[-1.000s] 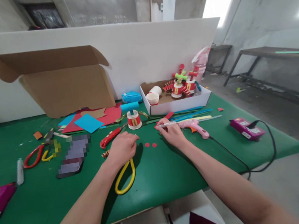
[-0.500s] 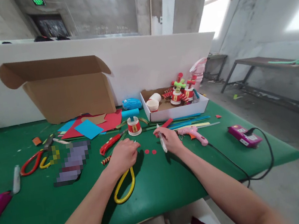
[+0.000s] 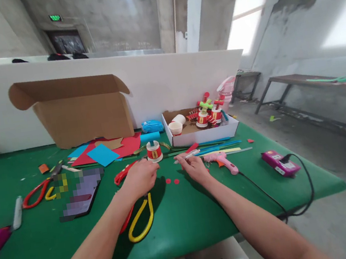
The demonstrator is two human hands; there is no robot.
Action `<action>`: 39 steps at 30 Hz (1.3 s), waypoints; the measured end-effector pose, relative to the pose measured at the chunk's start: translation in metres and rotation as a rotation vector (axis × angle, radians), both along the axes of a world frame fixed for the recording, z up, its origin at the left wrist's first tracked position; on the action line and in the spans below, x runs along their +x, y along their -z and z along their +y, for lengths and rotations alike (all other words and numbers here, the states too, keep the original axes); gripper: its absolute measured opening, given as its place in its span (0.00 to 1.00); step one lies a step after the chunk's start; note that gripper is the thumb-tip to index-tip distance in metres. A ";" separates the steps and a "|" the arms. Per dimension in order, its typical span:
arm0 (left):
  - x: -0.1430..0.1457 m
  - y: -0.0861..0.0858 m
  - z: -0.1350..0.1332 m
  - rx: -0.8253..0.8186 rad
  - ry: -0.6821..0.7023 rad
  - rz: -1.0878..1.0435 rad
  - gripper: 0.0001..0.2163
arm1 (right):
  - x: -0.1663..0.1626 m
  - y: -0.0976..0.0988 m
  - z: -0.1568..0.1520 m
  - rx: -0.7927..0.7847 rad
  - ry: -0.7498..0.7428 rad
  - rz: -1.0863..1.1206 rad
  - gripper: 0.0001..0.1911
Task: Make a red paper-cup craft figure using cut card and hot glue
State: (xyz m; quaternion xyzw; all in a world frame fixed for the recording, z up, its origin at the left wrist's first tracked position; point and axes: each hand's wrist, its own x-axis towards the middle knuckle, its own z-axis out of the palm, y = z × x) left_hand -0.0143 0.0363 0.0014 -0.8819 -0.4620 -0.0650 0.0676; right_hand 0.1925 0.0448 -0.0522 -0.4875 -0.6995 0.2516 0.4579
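My right hand (image 3: 194, 167) is closed around a slim white pen (image 3: 192, 154), which points left over the green table. My left hand (image 3: 143, 177) is closed, fingertips together; whatever it pinches is hidden. Beneath its wrist lies a tool with yellow and red looped handles (image 3: 141, 220), partly covered. A red-handled cutter (image 3: 123, 172) shows just behind that hand. Two small red paper discs (image 3: 168, 181) lie flat between my hands. Beyond them stands a white paper cup (image 3: 154, 151) with a red band and folded gold strips out to both sides.
A pink glue gun (image 3: 226, 162) lies right of my right hand, its cord trailing off the table. Behind are blue strips (image 3: 218, 145), a white box (image 3: 205, 135) holding cup figures, and coloured paper (image 3: 103, 154). Left lie a phone (image 3: 86, 191) and red-handled scissors (image 3: 40, 192).
The pen has swung from nearly upright to nearly level in my right hand. My left hand has shifted slightly, uncovering more of the red handle. The camera view has tilted up a little.
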 end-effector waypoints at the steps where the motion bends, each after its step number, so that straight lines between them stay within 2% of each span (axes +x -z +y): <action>1: -0.002 0.000 0.000 -0.017 -0.011 -0.002 0.13 | 0.000 0.000 0.000 -0.011 0.006 0.007 0.20; 5: 0.002 -0.008 -0.015 -0.096 -0.024 0.098 0.13 | 0.001 -0.001 0.003 -0.097 0.017 0.098 0.17; 8: 0.024 -0.010 -0.046 -0.032 -0.037 0.185 0.11 | 0.002 0.000 0.004 -0.183 0.038 0.209 0.13; 11: 0.056 0.000 -0.080 0.064 -0.045 0.114 0.10 | 0.001 0.002 0.004 -0.315 0.036 0.373 0.14; 13: 0.073 0.011 -0.092 0.076 0.056 0.082 0.07 | 0.000 0.004 0.002 -0.369 0.011 0.438 0.15; 17: 0.085 0.027 -0.082 0.088 0.235 0.174 0.07 | -0.001 0.004 -0.003 -0.387 -0.076 0.381 0.14; 22: 0.082 0.041 -0.061 0.140 0.273 0.190 0.10 | 0.002 0.002 -0.003 -0.335 -0.072 0.306 0.14; 27: 0.078 0.058 -0.064 0.156 0.280 0.067 0.09 | 0.003 0.003 0.000 -0.394 -0.036 0.335 0.13; 33: 0.073 0.060 -0.066 0.129 0.339 -0.032 0.14 | -0.001 0.003 -0.003 -0.403 -0.053 0.389 0.10; 39: 0.075 0.056 -0.067 0.058 0.307 -0.070 0.18 | -0.004 0.004 -0.005 -0.350 -0.092 0.311 0.05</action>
